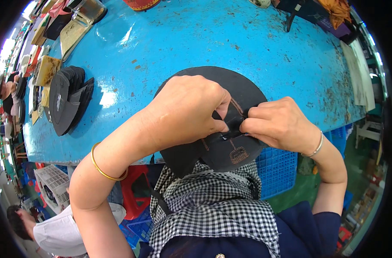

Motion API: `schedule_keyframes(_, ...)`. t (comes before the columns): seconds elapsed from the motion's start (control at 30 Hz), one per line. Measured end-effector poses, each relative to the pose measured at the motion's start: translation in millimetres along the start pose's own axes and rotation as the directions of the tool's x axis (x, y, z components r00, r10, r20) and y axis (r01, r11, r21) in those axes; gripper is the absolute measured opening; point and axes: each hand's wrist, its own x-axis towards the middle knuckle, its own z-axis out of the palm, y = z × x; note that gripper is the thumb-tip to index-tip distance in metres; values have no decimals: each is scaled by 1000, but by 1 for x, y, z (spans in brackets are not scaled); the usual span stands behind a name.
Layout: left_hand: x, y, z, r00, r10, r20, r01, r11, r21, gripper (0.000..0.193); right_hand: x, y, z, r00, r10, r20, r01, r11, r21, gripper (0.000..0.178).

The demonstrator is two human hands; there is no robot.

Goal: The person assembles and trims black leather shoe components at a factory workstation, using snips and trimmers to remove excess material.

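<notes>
The blue counter (pixel 161 45) is stretching right across, its paint showing dark scuffs. A checked apron (pixel 213 215) is hanging below. In the middle, a black stitched piece (pixel 218 148) is lying on the counter, its lower end jutting over the near edge. Off left, a stack of black pieces (pixel 67 101) is resting. Now the left hand (pixel 196 105): its grip is pinching the black material near the centre! Just beside it, the right hand's (pixel 279 122) grip is pinching that material too. A gold bangle (pixel 95 163) is circling the left forearm; a silver bangle (pixel 319 146) is circling the right wrist.
</notes>
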Motion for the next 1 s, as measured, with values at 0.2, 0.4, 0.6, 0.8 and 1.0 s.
schedule_keyframes(0.2,-3,-19,-2,991,104,-84,-94,989,113,25,8,14,-2,998,-68,8,66,986,152,16)
schedule_keyframes(0.4,-2,-23,-12,999,5,33,-2,993,-114,19,17,9,0,1000,-5,-8,5,1000,-5,14)
schedule_keyframes(0.6,-3,-22,-20,993,11,115,-7,999,-38,14,25,8,-5,994,91,-63,-93,995,-24,21)
schedule_keyframes(0.8,-8,-27,-19,993,37,113,-28,997,-77,15,36,5,-3,987,132,-90,-126,990,67,28)
schedule_keyframes(1.0,-13,-34,-15,996,90,9,-89,994,-71,17,36,8,-5,981,179,-72,-172,981,92,22)
